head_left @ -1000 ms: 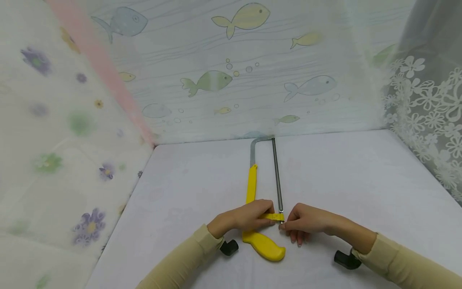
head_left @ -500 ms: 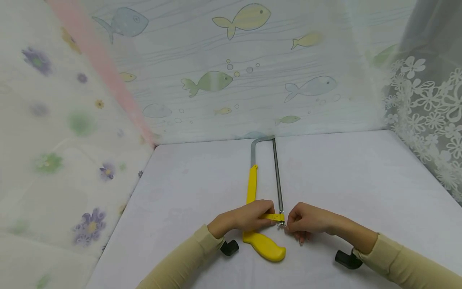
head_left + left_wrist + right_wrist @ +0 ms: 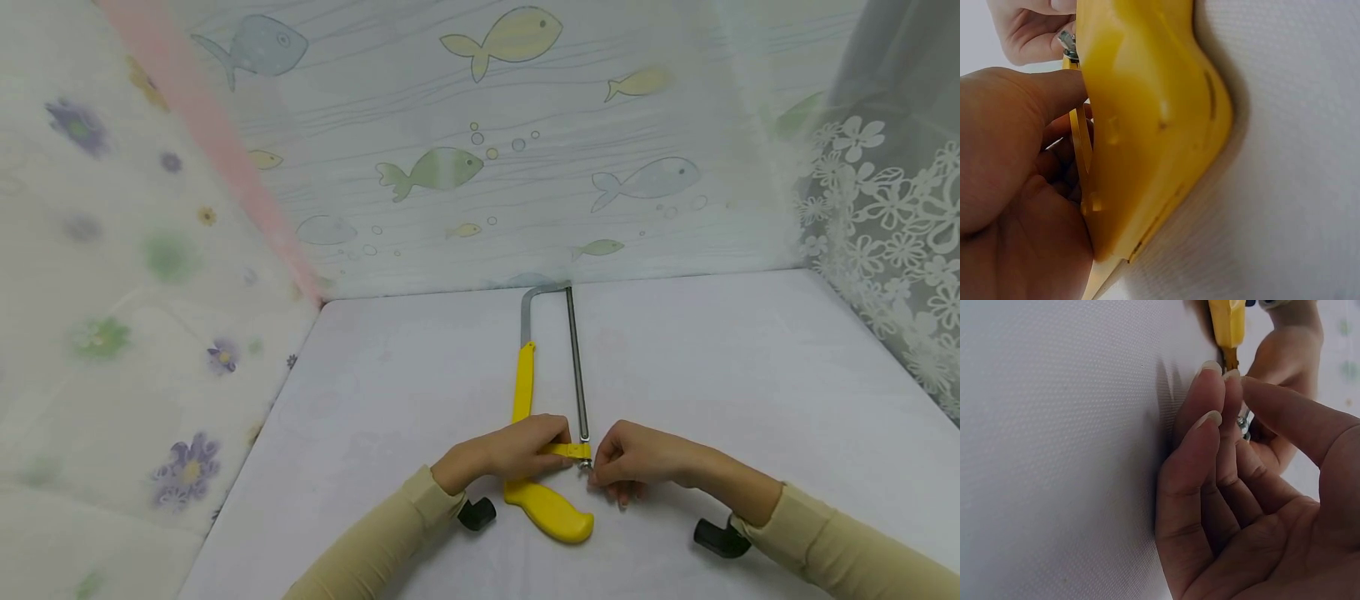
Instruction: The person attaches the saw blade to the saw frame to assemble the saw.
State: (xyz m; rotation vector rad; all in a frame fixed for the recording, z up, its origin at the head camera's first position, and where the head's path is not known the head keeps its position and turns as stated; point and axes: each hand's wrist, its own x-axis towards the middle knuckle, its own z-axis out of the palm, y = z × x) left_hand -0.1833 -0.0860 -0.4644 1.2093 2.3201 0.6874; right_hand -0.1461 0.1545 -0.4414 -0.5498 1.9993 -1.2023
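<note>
A hacksaw with a yellow frame and handle (image 3: 557,515) lies on the white cloth, its dark blade (image 3: 577,367) on the right side. My left hand (image 3: 521,446) grips the yellow frame above the handle, with fingers and thumb at the short yellow arm (image 3: 572,450). A small metal wing nut (image 3: 1067,42) sticks out at the end of that arm. Curled fingers of my right hand (image 3: 645,457) are at this wing nut, thumb and fingertips right beside it. Seen from the right wrist, the nut partly hides behind the thumb and fingers.
White cloth (image 3: 390,375) covers the table. A fish-print curtain (image 3: 420,242) hangs at its back edge, close to the saw's far end. Flowered fabric (image 3: 187,367) flanks the left and lace (image 3: 900,242) the right. Black wrist mounts (image 3: 722,538) sit under the sleeves.
My right fingertips have shifted slightly off the wing nut to the right, baring it, then moved back in close to it. My left hand and the hacksaw stay put.
</note>
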